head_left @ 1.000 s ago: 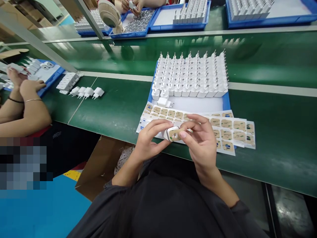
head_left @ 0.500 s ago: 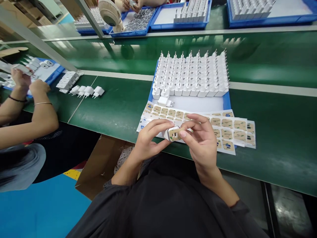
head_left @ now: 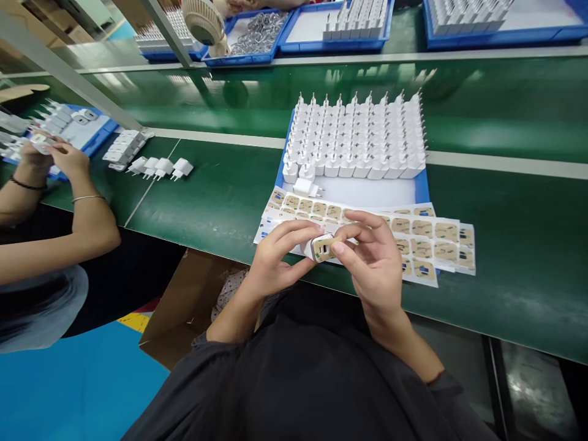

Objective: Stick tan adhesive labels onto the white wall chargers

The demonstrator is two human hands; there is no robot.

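My left hand grips a white plug charger, its port end turned to the right. Over that end lies a tan sticker with a cut-out for the ports. The thumb and forefinger of my right hand pinch the right edge of this sticker; its other fingers are bent. Beneath both hands, sheets of tan stickers overlap the front of a blue tray. Rows of white chargers stand in the tray, prongs up. One charger lies on its side in front of them.
Several chargers lie left on the green bench, near a white stack. A co-worker's hands hold a white piece at far left. Across the bench are a fan and metal parts. A cardboard box stands below.
My hands, the charger and the sticker stay almost still. At left, the co-worker's hands have come together around a white piece. The hands at the far side have moved up, partly out of view.
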